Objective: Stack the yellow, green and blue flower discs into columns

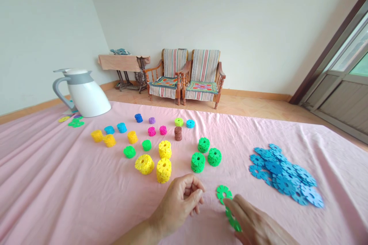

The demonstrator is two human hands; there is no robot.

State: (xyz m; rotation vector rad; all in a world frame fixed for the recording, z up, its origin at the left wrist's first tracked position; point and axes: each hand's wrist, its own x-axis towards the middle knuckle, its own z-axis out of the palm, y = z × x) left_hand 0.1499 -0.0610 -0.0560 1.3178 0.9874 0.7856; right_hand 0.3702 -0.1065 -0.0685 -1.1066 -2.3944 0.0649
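Note:
My left hand (pixel 184 197) is held over the near part of the cloth, its fingers curled in towards the thumb with nothing visible in them. To its right, my right hand (pixel 253 220) reaches over a flat green notched disc (pixel 231 220), index finger and thumb at opposite edges of it. Another green notched disc (pixel 224 193) lies just beyond, partly under the index fingertip. Ahead of my hands stand three stacks of green discs (pixel 198 162). Three stacks of yellow discs (pixel 163 170) are beyond my left hand, one leaning.
A loose heap of blue discs (pixel 284 176) lies at the right. Farther back stand several small coloured stacks, including a brown stack (pixel 178 134). A white jug (pixel 89 97) stands at the far left beside loose discs (pixel 76 122). The pink cloth (pixel 94 199) is wrinkled.

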